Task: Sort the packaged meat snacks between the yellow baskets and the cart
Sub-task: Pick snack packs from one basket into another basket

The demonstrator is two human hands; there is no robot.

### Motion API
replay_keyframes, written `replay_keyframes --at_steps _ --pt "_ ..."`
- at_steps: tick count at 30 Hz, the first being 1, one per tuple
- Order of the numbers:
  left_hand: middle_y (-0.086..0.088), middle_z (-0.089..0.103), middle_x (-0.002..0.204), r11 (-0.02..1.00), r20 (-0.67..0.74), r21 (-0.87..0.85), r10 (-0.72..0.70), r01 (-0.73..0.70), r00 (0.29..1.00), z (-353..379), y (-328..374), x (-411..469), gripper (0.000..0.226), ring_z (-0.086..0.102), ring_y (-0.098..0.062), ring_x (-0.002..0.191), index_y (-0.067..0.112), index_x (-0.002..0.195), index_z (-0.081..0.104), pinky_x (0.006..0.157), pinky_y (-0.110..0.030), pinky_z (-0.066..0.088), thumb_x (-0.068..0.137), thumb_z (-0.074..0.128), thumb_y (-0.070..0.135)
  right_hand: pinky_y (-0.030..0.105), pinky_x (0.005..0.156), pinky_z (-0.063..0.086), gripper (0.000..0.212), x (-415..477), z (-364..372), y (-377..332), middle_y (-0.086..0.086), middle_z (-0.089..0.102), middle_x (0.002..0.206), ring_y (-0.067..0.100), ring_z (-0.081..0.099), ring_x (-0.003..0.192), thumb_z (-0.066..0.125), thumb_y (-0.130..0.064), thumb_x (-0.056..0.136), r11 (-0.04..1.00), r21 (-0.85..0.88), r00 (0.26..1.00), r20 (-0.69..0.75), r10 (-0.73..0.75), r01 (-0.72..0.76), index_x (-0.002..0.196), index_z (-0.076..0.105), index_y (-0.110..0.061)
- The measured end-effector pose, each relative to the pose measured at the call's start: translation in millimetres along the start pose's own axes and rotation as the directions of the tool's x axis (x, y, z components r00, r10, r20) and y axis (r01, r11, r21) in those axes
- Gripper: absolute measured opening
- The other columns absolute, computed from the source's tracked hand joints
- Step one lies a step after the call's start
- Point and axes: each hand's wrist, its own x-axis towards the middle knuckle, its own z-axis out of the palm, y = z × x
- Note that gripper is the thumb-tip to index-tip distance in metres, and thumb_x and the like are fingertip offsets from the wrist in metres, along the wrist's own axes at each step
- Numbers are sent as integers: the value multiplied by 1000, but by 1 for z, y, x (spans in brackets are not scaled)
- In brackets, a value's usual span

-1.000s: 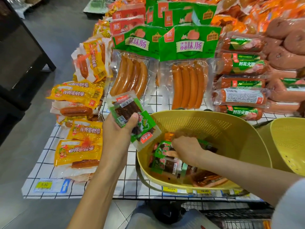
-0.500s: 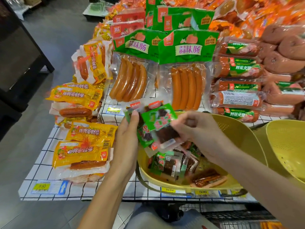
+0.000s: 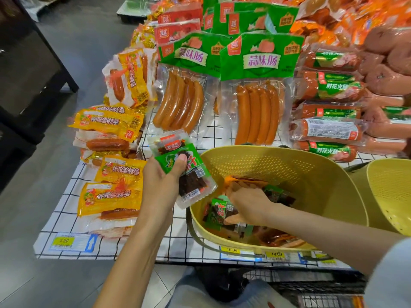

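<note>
Head view — standing on checked table, yellow basket holding heaped snack packets; reaching in with right hand — grip impossible to tell; pinching green packets outside its left rim with left hand.

My snack packet is clear, with a green label, a red patch up top and dark brown meat inside. The near basket and far basket are pale yellow, dotted with fine holes. The table has a white cloth with a thin black grid, yellow-orange packets and green-topped sausage packs.
</note>
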Motion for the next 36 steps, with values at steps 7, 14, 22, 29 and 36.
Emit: replay_keyframes --at_steps 7,14,22,29,36 --pt "-11 70 107 999 -1 -13 -39 39 999 0 -1 -5 30 69 -21 98 6 120 56 78 -33 59 91 58 12 33 72 50 7 -5 -16 12 6 63 89 30 63 91 60 -4 84 925 331 972 -74 223 -187 82 63 -10" --pt "-13 69 110 1000 -1 -6 -9 9 1000 6 2 -3 30 68 -23 100 4 121 56 87 -42 56 93 56 12 18 58 53 13 -67 -75 40 8 73 81 17 70 72 72 -19 71 131 990 923 -92 374 45 75 69 -7" --pt "-13 70 108 999 222 -34 0 8 975 27 5 -10 55 68 -25 101 8 118 58 87 -44 55 87 44 51 54 64 54 18 -53 -90 -24 8 70 65 24 67 61 72 -16 81 224 956 884 -263 386 187 66 71 -7" --pt "-4 70 104 990 83 118 65 -75 994 17 -3 -6 29 68 -16 98 12 116 58 83 -33 57 87 63 10 23 46 47 32 -34 -75 -8 5 64 57 12 57 48 61 -37 87 298 937 932 -262 249 184 67 66 -12" --pt "-8 69 112 998 -66 -57 35 -39 997 -8 6 0 38 67 -23 104 9 126 53 89 -49 53 89 59 3 32 65 39 58 -13 -2 1 3 61 101 26 60 94 61 -66 76 981 105 986 48 161 -165 104 55 -15"
